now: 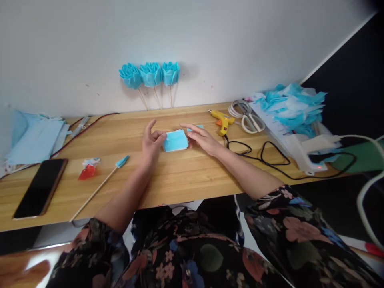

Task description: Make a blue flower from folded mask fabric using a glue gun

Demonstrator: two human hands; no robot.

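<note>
Between my two hands is a small stack of light blue rectangular sheets (pixel 175 141). My left hand (pixel 153 142) pinches its left edge between thumb and fingers, with the index finger raised. At the right edge, the fingers of my right hand (pixel 201 138) hold the stack, the index finger stretched out above. Another blue piece (pixel 196 127) shows partly behind the right fingers. To the left lies a wooden stick with a rolled blue tip (pixel 122 161).
Three blue flowers on sticks (pixel 151 74) lean on the wall. A yellow glue gun (pixel 222 121), scissors (pixel 252 123), a power strip (pixel 303 155) and a pile of blue pieces (pixel 295 106) are right. Masks (pixel 37 138), a phone (pixel 41 188) and a red packet (pixel 87 171) are left.
</note>
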